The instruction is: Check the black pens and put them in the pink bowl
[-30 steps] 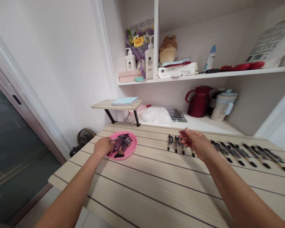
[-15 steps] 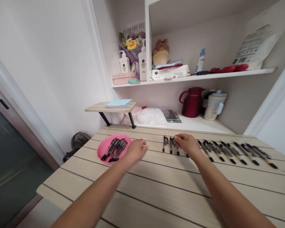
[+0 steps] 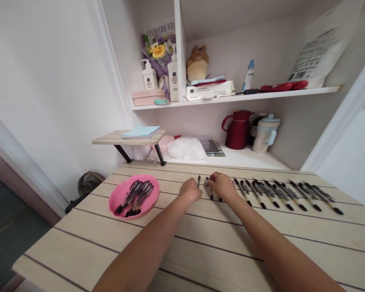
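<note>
My left hand point(image 3: 191, 190) is closed at the lower end of a dark pen point(image 3: 198, 181), which stands out past the fingers. Just right of it, my right hand point(image 3: 223, 185) has its fingertips pinched at the upper part of another pen point(image 3: 211, 194); the fingers partly hide it. A further pen pokes out below that hand. Many black-tipped pens point(image 3: 273, 194) lie side by side in a slanted row to the right. On the left, a pink scalloped tray point(image 3: 114, 196) contains a heap of similar pens point(image 3: 136, 196).
The slatted wooden table point(image 3: 109, 243) carries a small raised shelf point(image 3: 109, 138) with blue paper point(image 3: 141, 132) on top. Behind stand a red jug point(image 3: 239, 132) and a pale lidded cup point(image 3: 265, 136), beside a white plastic bag point(image 3: 187, 149). A shelf point(image 3: 261, 95) with bottles hangs above.
My left hand has moved right from beside the pink tray to the leftmost pen. My right hand stays at the neighbouring pens. The whole view has shifted slightly.
</note>
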`<state>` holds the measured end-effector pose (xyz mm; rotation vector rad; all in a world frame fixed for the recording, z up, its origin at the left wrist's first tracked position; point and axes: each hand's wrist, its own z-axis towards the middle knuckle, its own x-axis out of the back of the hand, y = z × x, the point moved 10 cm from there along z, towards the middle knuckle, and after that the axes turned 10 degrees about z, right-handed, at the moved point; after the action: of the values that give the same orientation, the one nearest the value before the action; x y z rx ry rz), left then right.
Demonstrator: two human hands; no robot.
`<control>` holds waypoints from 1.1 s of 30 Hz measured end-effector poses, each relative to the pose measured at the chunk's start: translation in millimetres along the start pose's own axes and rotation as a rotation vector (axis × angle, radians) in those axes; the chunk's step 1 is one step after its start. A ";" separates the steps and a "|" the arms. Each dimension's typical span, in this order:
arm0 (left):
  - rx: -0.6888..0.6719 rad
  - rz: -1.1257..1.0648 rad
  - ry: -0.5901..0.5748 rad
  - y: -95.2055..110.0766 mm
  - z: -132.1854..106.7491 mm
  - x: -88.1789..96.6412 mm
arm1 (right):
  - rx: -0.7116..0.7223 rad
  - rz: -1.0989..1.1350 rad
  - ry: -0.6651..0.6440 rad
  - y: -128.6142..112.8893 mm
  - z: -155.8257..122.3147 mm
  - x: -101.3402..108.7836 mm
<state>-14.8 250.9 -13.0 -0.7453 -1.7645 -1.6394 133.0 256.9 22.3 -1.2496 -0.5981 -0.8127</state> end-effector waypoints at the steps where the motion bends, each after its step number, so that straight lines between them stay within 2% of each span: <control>1: 0.031 -0.063 0.001 -7.6 -1.2 2.8 | 0.001 -0.031 -0.007 -4.5 -1.3 -3.7; 5: 0.150 -0.358 -0.006 -34.3 -14.8 11.3 | 0.015 -0.117 -0.036 -23.9 -5.8 -21.9; 8: 0.196 -0.583 -0.029 -44.3 -29.9 15.7 | 0.028 -0.141 -0.066 -33.7 -7.6 -33.8; 13: 0.224 -0.872 -0.158 -43.8 -56.2 13.8 | 0.031 -0.115 -0.094 -38.0 -12.2 -40.5; 17: 0.243 -0.983 -0.256 -40.8 -78.8 7.6 | 0.013 -0.021 -0.101 -31.6 -18.4 -32.1; 20: 0.230 -1.015 -0.326 -37.2 -96.9 0.3 | 0.003 0.103 -0.101 -21.2 -25.2 -16.6; 23: 0.138 -0.962 -0.432 -27.1 -114.1 -9.9 | -0.023 0.244 -0.101 -7.8 -35.6 0.9; 25: 0.063 -0.844 -0.512 -20.7 -124.3 -18.5 | -0.072 0.480 -0.087 1.6 -43.6 10.6; 29: -0.046 -0.613 -0.607 -15.2 -135.5 -30.3 | -0.203 1.132 -0.008 14.8 -55.2 21.3; 33: -0.115 -0.540 -0.596 -13.1 -134.4 -27.7 | -0.211 1.296 0.026 9.5 -57.9 28.4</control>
<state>1.3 116.0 -36.1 -0.9355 -2.4707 -2.0181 155.4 195.8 25.6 -1.4790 0.3742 0.2146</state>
